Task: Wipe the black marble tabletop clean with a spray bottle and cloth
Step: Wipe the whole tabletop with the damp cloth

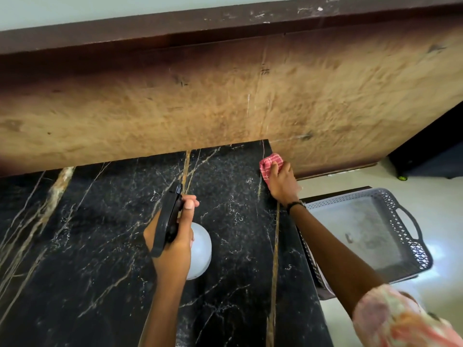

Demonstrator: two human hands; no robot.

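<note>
My right hand (281,182) has its fingers bunched around the pink checked cloth (270,164), pressing it on the far right corner of the black marble tabletop (100,246); soft and limp, it wads easily. My left hand (175,241) is curled round the neck of the spray bottle (200,249), held above the marble; probably light, smooth plastic, best gripped below the black trigger head (167,219).

The left hand (175,236) hides most of the spray bottle (200,249); the right hand (281,182) covers much of the cloth (269,162).
</note>
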